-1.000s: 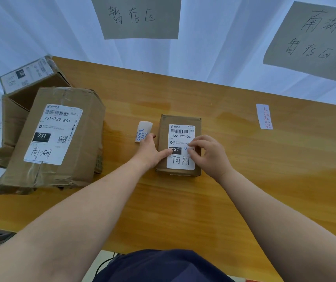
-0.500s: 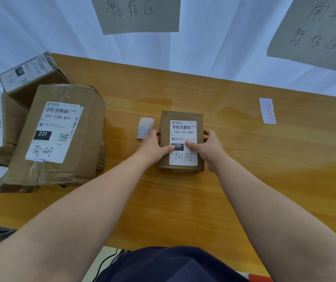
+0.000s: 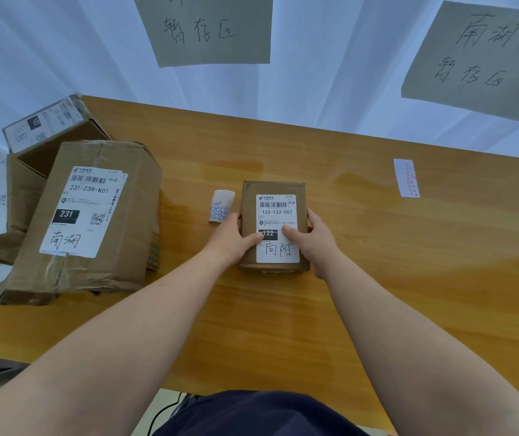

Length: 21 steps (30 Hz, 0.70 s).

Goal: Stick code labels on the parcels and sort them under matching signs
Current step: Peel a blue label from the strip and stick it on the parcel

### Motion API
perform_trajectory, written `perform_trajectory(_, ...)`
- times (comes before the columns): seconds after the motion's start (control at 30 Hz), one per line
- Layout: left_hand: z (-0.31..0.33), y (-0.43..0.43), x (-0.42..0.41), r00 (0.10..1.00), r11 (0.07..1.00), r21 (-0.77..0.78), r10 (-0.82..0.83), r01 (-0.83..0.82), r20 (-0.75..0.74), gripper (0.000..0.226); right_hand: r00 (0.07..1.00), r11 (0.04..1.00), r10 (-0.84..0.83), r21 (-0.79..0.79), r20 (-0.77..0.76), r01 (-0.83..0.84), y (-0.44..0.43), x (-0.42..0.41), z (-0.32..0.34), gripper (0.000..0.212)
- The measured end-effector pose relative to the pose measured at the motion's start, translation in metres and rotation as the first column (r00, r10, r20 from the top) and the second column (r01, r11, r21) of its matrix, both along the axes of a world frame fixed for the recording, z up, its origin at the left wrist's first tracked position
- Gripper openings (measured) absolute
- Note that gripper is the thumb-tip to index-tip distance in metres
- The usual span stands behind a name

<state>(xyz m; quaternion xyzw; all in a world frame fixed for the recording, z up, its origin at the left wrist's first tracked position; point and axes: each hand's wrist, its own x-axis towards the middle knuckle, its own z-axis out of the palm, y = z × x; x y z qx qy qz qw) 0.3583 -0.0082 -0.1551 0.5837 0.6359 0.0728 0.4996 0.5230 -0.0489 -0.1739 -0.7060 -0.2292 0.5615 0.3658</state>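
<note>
A wooden desk (image 3: 377, 278) stands in front of a white curtain (image 3: 330, 73). In the middle of the desk lies a small brown parcel (image 3: 275, 187) with a white shipping label (image 3: 277, 215) that reads 122-122-C07. The left hand (image 3: 231, 236) holds its left side and the right hand (image 3: 316, 239) holds its right side, each grip closed on the parcel with a thumb pressed on the label. Just left of the parcel lies a curled strip of blue stickers (image 3: 219, 206), next to the left hand. Far off to the right lies a flat strip of red stickers (image 3: 406, 178). At the left side of the desk sits a big parcel (image 3: 119, 247) marked 231-239-K01, with more boxes (image 3: 22, 184) behind it. Two paper signs (image 3: 207, 29) (image 3: 478, 61) hang on the curtain.
</note>
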Motion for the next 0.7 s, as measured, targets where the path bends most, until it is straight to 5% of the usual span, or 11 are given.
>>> perform_trajectory(0.23,0.007,-0.012,-0.004,0.971,0.985,-0.138,0.13,-0.103,0.201,0.061,0.999,0.997,0.029,0.078,-0.016,-0.028,-0.013,0.009,0.009,0.064)
perform_trajectory(0.43,0.039,-0.012,-0.007,0.925,0.972,-0.022,0.228,-0.233,0.303,0.05,0.997,0.973,0.058,0.226,-0.057,-0.043,-0.018,0.021,0.035,0.067)
perform_trajectory(0.57,0.066,0.011,-0.019,0.893,0.954,0.035,0.267,-0.299,0.362,0.047,0.976,0.968,0.197,0.179,-0.097,-0.178,-0.002,0.015,0.057,0.087)
perform_trajectory(0.7,0.086,0.036,-0.029,0.914,0.951,0.107,0.242,-0.29,0.324,0.038,0.951,0.956,0.26,0.183,-0.167,-0.229,0.024,-0.004,0.074,0.086)
